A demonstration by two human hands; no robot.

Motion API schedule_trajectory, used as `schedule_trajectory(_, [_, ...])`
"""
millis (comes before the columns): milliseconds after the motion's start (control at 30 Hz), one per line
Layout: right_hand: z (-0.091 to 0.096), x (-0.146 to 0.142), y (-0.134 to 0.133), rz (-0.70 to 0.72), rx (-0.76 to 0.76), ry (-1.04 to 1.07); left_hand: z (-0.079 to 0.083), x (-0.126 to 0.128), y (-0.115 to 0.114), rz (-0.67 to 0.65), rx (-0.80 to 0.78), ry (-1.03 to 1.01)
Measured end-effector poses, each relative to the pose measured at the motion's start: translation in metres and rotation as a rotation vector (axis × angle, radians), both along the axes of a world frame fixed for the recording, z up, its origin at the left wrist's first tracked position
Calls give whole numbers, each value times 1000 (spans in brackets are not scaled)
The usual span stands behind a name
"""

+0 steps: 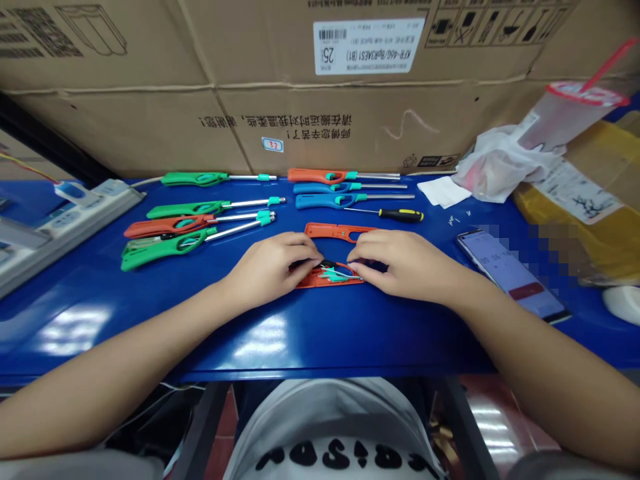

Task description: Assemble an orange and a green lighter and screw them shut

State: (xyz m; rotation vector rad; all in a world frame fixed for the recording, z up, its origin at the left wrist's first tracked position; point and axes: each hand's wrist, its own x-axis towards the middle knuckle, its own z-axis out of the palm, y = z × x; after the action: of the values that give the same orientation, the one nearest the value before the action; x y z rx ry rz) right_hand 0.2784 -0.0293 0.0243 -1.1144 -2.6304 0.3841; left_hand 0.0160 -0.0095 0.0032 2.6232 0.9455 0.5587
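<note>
On the blue table before me lies an opened orange lighter half, with a teal trigger piece and dark and pale inner parts in it. My left hand is at its left end, thumb and fingers pinched on a small dark part whose kind I cannot make out. At the right end, my right hand has its fingertips pinched close to the trigger; what they hold is hidden. Just beyond both hands rests the other orange shell half, lying flat.
Several long-necked lighters, including a green one, lie at left; more, such as a blue one, lie at the back near a screwdriver. Small screws, a phone and a cup are at right. A cardboard box stands behind.
</note>
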Motion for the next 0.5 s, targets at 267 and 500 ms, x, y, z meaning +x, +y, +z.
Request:
schedule_trajectory(267, [-11, -5, 3, -49, -33, 67, -1, -1, 4, -47, -76, -120])
schedule_trajectory(500, [-14, -7, 4, -17, -111, 182, 10, -4, -11, -92, 20, -196])
